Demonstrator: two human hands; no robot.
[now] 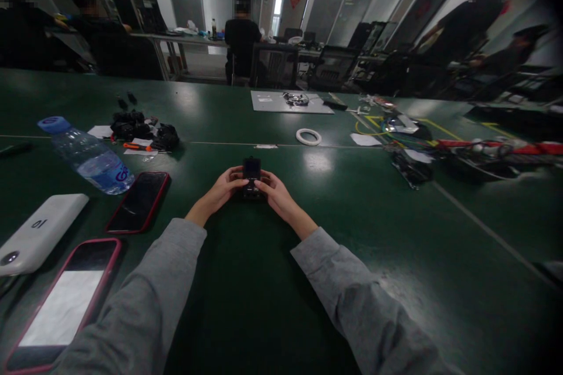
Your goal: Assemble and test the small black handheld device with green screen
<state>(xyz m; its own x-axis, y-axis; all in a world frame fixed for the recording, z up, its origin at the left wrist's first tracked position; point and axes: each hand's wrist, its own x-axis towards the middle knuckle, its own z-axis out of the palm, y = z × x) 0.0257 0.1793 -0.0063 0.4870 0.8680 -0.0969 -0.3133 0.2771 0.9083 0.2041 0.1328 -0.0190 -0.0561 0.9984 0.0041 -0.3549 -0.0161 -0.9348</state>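
Observation:
A small black device [252,170] with a dark square screen stands in the middle of the view, just above or on the green table [246,281]. My left hand [221,190] grips its left side, the thumb on its front. Around the right side are the closed fingers of my right hand [280,196], with that thumb also on the front, near the lower part. The fingers behind the device are partly hidden.
At the left are a water bottle [90,155], a red-edged phone [139,202], a lit phone [65,304] and a white power bank [41,231]. A white tape ring [308,137] lies beyond my hands. Cables and tools [409,129] spread at the right. Several people are farther back.

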